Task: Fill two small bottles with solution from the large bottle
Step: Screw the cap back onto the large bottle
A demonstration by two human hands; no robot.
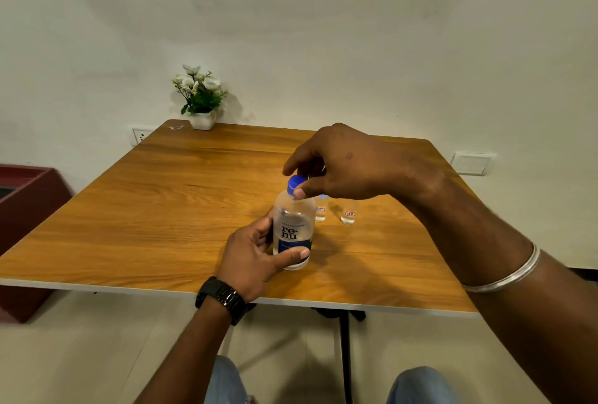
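My left hand (255,251) wrapped round the upright large bottle (293,229) near the wooden table (168,196) centre, my right hand (336,164) pinching its blue cap (296,184), two small bottles (335,211) just beside at 2 o'clock, flower pot (202,99) at 11 o'clock.

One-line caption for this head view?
Left hand holds the big bottle; right hand pinches its blue cap.
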